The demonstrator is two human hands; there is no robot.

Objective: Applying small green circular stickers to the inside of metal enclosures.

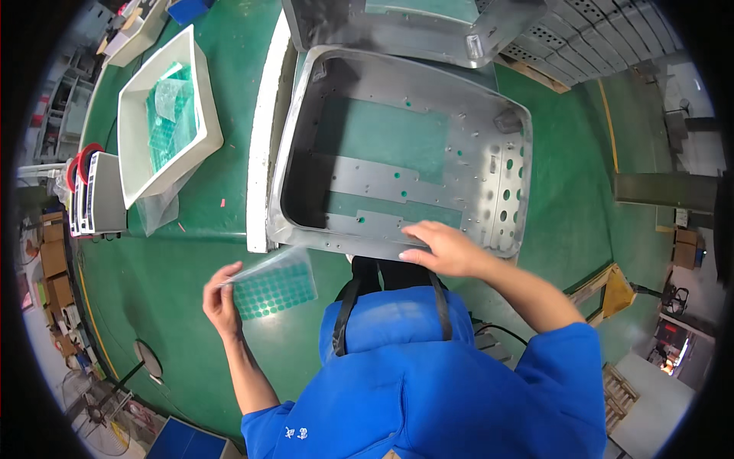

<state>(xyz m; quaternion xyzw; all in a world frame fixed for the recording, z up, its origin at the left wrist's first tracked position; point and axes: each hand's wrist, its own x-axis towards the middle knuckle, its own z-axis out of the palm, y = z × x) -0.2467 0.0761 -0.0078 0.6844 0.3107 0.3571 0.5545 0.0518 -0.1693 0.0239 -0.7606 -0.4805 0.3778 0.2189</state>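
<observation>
My left hand [221, 300] grips the edge of a sheet of round green stickers [277, 289], its clear film partly lifted. The sheet hangs in the air, left of my body and below the near edge of a large grey metal housing [485, 176]. This open, box-like housing lies in front of me, with a row of holes along its right wall and small holes in its floor. Over its near rim is my right hand [453, 251], thumb and fingers apart, with nothing visible between them. Whether its fingertips touch the metal cannot be told.
At the left, a white plastic tub [205, 126] holds green sticker sheets and clear film on a green surface. Red rolls [89, 155] stand beside it. Another metal housing [382, 34] sits beyond the first. Perforated grey panels [589, 34] are stacked at the far right.
</observation>
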